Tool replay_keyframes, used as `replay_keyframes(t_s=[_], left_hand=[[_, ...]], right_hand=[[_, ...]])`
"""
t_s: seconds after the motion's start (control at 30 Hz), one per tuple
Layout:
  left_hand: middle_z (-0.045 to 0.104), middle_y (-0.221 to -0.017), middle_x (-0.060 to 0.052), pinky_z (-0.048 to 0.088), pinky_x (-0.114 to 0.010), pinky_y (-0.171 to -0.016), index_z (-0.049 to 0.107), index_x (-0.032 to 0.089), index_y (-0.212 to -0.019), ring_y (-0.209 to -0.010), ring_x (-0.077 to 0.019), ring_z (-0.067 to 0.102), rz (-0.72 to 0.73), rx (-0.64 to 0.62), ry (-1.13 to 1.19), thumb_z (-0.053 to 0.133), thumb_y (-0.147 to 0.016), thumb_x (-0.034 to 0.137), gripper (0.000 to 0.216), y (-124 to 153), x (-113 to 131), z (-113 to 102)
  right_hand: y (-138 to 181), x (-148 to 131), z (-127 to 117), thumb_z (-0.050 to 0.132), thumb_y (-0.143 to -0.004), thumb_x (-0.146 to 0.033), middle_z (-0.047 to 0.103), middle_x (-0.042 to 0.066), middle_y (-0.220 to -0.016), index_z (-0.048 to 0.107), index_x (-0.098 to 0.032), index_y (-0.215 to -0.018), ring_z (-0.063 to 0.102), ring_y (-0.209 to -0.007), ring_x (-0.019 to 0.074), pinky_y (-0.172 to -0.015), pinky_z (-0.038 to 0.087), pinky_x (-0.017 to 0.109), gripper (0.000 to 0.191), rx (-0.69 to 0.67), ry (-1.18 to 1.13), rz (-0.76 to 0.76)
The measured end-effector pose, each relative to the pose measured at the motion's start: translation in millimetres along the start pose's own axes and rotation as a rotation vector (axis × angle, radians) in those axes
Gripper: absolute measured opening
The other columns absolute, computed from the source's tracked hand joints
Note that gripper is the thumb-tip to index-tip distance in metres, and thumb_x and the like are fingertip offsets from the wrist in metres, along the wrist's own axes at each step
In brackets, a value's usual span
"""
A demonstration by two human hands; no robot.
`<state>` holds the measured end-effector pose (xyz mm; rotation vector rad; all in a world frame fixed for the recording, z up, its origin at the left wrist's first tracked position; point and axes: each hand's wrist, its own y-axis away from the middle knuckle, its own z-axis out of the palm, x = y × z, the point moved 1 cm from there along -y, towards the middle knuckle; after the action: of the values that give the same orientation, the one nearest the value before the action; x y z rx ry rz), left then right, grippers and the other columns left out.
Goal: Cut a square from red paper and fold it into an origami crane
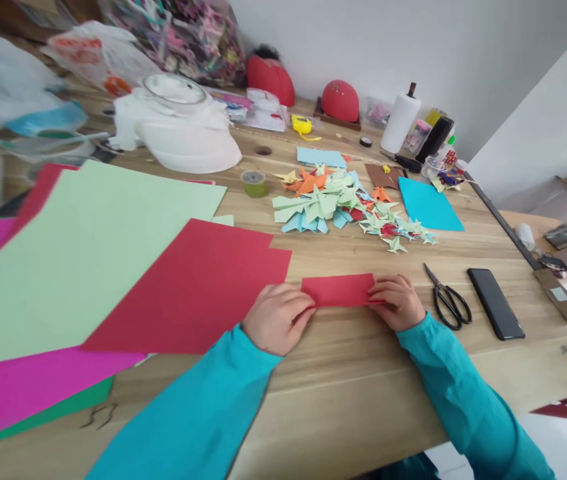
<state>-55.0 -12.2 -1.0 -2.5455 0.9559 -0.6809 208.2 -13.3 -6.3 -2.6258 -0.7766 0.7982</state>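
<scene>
A person in teal sleeves works at a wooden table (363, 373). A small red strip (338, 290) of paper lies flat on the wood between the two hands, long side running from 9 to 3 o'clock. It looks folded double, smooth, with straight edges and a matte face.

The left hand (278, 319) sits at the strip's 9 o'clock end, fingers curled down and pinching that end. The right hand (397, 303) sits at the 3 o'clock end, fingertips bent over and pressing on the paper.

Risks, as a judgement: the strip is thin and light, so uneven pressure from one hand could skew the edges and set a crooked crease. A large red sheet (193, 287) lies just at 9 o'clock, its corner beside the left hand; the sleeve could drag it. Scissors (447, 299) rest closed at 3 o'clock, near the right wrist, with a phone (495, 303) beyond them; a sideways sweep could knock either.

At 12 o'clock, well apart, lies a pile (343, 203) of folded paper shapes.
</scene>
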Motion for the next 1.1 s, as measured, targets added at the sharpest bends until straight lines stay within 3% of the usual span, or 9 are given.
replay_keyframes(t_s=[0.17, 0.27, 0.37, 0.53, 0.67, 0.77, 0.9, 0.97, 1.1], left_hand=[[0.066, -0.062, -0.005, 0.047, -0.029, -0.056, 0.066, 0.017, -0.071, -0.059, -0.0179, 0.059, -0.213, 0.06, 0.022, 0.039, -0.089, 0.031, 0.035, -0.2, 10.6, -3.9], [0.068, -0.068, -0.006, 0.048, -0.029, -0.056, 0.067, 0.015, -0.082, -0.061, -0.019, 0.062, -0.315, 0.128, -0.026, 0.039, -0.09, 0.034, 0.035, 2.5, 14.1, 0.8], [0.07, -0.076, -0.007, 0.049, -0.029, -0.059, 0.064, 0.012, -0.099, -0.067, -0.0193, 0.064, -0.411, 0.172, -0.039, 0.043, -0.088, 0.036, 0.033, 5.3, 15.1, 6.4], [0.065, -0.064, -0.001, 0.047, -0.025, -0.054, 0.06, 0.014, -0.107, -0.059, -0.0157, 0.061, -0.54, 0.123, 0.009, 0.046, -0.087, 0.037, 0.033, 6.4, 16.1, 11.5], [0.062, -0.063, -0.002, 0.046, -0.026, -0.054, 0.058, 0.011, -0.105, -0.059, -0.0162, 0.059, -0.493, 0.119, -0.016, 0.046, -0.087, 0.033, 0.031, 5.8, 17.2, 10.0], [0.063, -0.072, -0.007, 0.048, -0.03, -0.057, 0.056, 0.008, -0.104, -0.064, -0.0191, 0.06, -0.418, 0.188, -0.096, 0.047, -0.087, 0.03, 0.029, 3.3, 22.6, 1.8], [0.064, -0.097, -0.018, 0.049, -0.04, -0.071, 0.057, 0.007, -0.107, -0.087, -0.0288, 0.06, -0.16, 0.339, -0.318, 0.06, -0.077, 0.021, 0.033, 2.7, 48.4, -6.2], [0.064, -0.106, -0.017, 0.046, -0.042, -0.086, 0.057, 0.007, -0.11, -0.102, -0.0301, 0.057, -0.023, 0.254, -0.24, 0.058, -0.078, 0.017, 0.034, 5.8, 64.3, 0.1], [0.05, -0.133, -0.018, 0.029, -0.046, -0.105, 0.053, 0.005, -0.123, -0.127, -0.0338, 0.039, -0.137, -0.003, -0.183, 0.05, -0.083, 0.039, 0.052, 14.7, 79.2, 23.0]], right_hand=[[1.4, -2.4, 0.3, 0.059, -0.081, -0.033, 0.071, 0.006, -0.083, 0.067, -0.024, -0.073, 0.063, -0.091, 0.0228, -0.088, 0.041, 0.044, 0.014, 0.049, -0.086, 0.239], [0.7, -5.9, 3.0, 0.057, -0.081, -0.036, 0.07, 0.008, -0.086, 0.063, -0.022, -0.065, 0.064, -0.089, 0.0232, -0.093, 0.038, 0.047, 0.023, 0.1, -0.072, 0.361], [-0.7, -10.1, 6.6, 0.057, -0.081, -0.037, 0.07, 0.007, -0.082, 0.06, -0.022, -0.062, 0.064, -0.089, 0.0224, -0.095, 0.037, 0.046, 0.025, 0.145, -0.055, 0.411], [-1.9, -15.0, 11.4, 0.059, -0.08, -0.036, 0.069, 0.006, -0.077, 0.058, -0.022, -0.063, 0.064, -0.081, 0.0214, -0.087, 0.043, 0.043, 0.022, 0.217, 0.023, 0.436], [0.1, -19.3, 11.9, 0.062, -0.078, -0.034, 0.069, 0.006, -0.078, 0.056, -0.022, -0.062, 0.064, -0.084, 0.0225, -0.086, 0.043, 0.044, 0.021, 0.213, 0.086, 0.431], [1.3, -22.0, 11.0, 0.062, -0.078, -0.032, 0.069, 0.006, -0.08, 0.056, -0.022, -0.064, 0.064, -0.086, 0.0225, -0.086, 0.044, 0.044, 0.018, 0.207, 0.102, 0.422], [1.0, -23.1, 10.3, 0.061, -0.078, -0.031, 0.069, 0.006, -0.081, 0.056, -0.022, -0.064, 0.064, -0.086, 0.0217, -0.085, 0.046, 0.042, 0.017, 0.2, 0.101, 0.414], [0.6, -23.0, 10.2, 0.061, -0.078, -0.031, 0.069, 0.006, -0.081, 0.056, -0.022, -0.064, 0.064, -0.086, 0.0218, -0.084, 0.046, 0.042, 0.017, 0.202, 0.107, 0.413], [0.7, -22.9, 10.4, 0.061, -0.078, -0.031, 0.069, 0.006, -0.081, 0.056, -0.022, -0.064, 0.064, -0.085, 0.0217, -0.083, 0.047, 0.042, 0.018, 0.211, 0.102, 0.418]])
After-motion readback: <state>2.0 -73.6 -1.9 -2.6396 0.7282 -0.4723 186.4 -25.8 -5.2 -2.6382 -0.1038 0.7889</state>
